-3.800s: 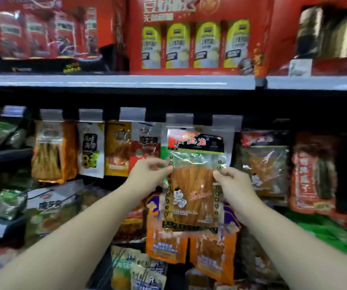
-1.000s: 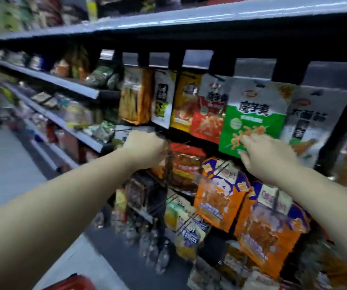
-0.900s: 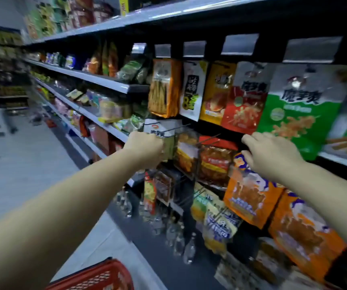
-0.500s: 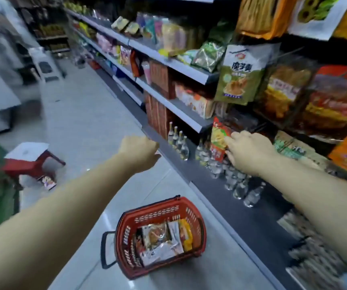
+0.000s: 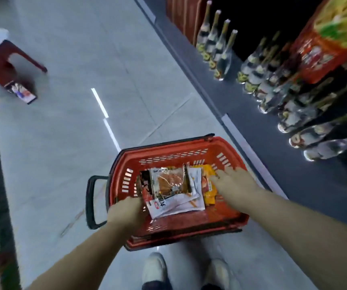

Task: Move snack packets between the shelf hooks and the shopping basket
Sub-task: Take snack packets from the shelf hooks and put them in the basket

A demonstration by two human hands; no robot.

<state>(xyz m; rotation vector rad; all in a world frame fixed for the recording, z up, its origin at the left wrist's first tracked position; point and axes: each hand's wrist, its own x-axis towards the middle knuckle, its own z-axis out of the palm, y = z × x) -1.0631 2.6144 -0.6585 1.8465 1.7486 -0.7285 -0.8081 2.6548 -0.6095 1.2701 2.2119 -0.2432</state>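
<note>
A red shopping basket (image 5: 168, 148) stands on the floor in front of my feet. Several snack packets lie in it: a clear packet with orange contents (image 5: 171, 182) on top, a white packet (image 5: 176, 205) under it, a dark red one (image 5: 146, 188) at the left and a yellow one (image 5: 209, 192) at the right. My left hand (image 5: 126, 210) is down at the basket's left side, fingers curled against the edge of the packets and hidden from me. My right hand (image 5: 234, 183) lies over the yellow packet with its fingers spread.
Rows of glass bottles (image 5: 220, 55) stand on the bottom shelf to the right, under a hanging red snack packet (image 5: 325, 49). A red stool (image 5: 2, 61) and a small flat object (image 5: 20, 93) are at the far left. The basket's black handle (image 5: 90, 201) sticks out left. My shoes (image 5: 154, 268) are just behind it.
My view dropped from the shelf hooks to the floor. Both hands left the hanging packets and came down into the basket, which is now close below me.
</note>
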